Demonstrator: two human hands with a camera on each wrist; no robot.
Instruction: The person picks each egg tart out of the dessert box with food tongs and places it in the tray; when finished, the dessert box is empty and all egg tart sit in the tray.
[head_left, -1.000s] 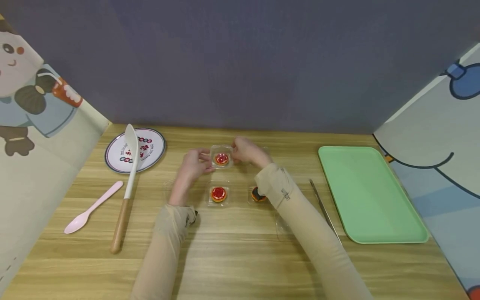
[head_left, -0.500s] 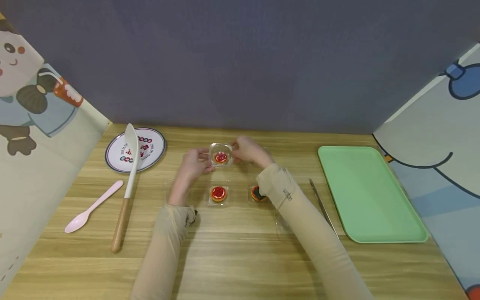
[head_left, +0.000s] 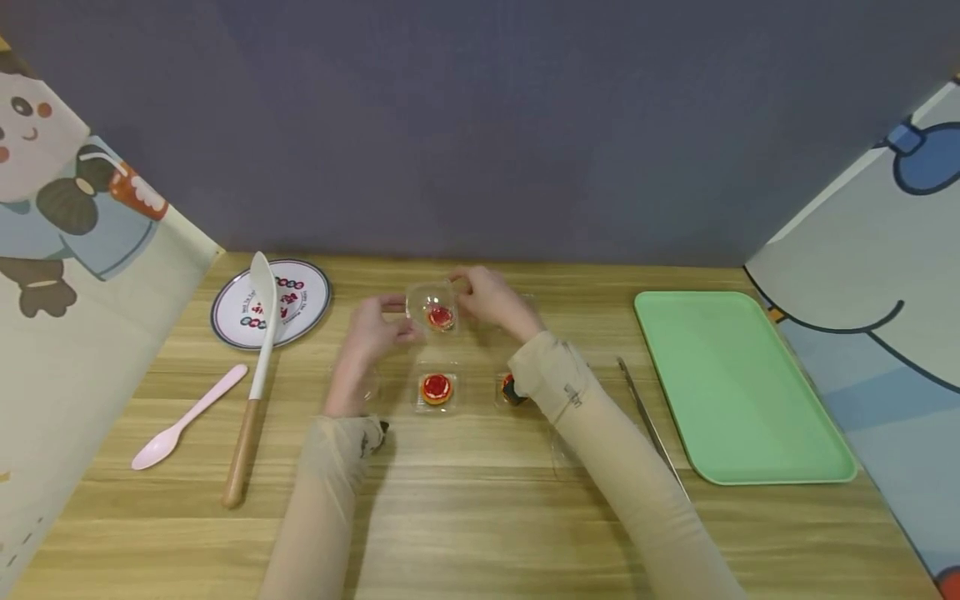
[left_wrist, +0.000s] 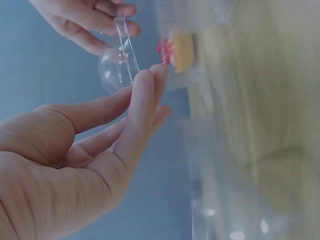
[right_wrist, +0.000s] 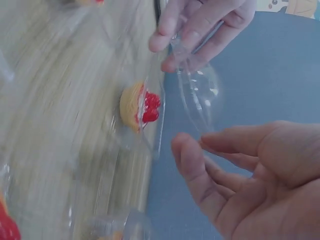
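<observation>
A clear domed plastic lid (head_left: 426, 298) is held up between both hands, raised off a tart (head_left: 440, 318) with red topping that sits in its clear base. My left hand (head_left: 373, 329) pinches one edge of the lid between thumb and fingers. At the opposite edge, my right hand (head_left: 491, 300) pinches it too. The right wrist view has the domed lid (right_wrist: 200, 97) standing apart from the yellow-sided tart (right_wrist: 131, 106). Nearer me are a second red tart (head_left: 436, 388) in a clear tray and a dark-topped tart (head_left: 512, 389), partly behind the right sleeve.
To the left, a white ladle-like spoon (head_left: 262, 350) with wooden handle lies across a patterned plate (head_left: 303, 321), beside a pink spoon (head_left: 187, 418). On the right are a thin metal utensil (head_left: 651, 425) and a green tray (head_left: 742, 392). A dark panel (head_left: 480, 133) stands behind the table.
The lid has come up off the far tart's base and shifted slightly left, tilting. Both hands have moved a little left with it.
</observation>
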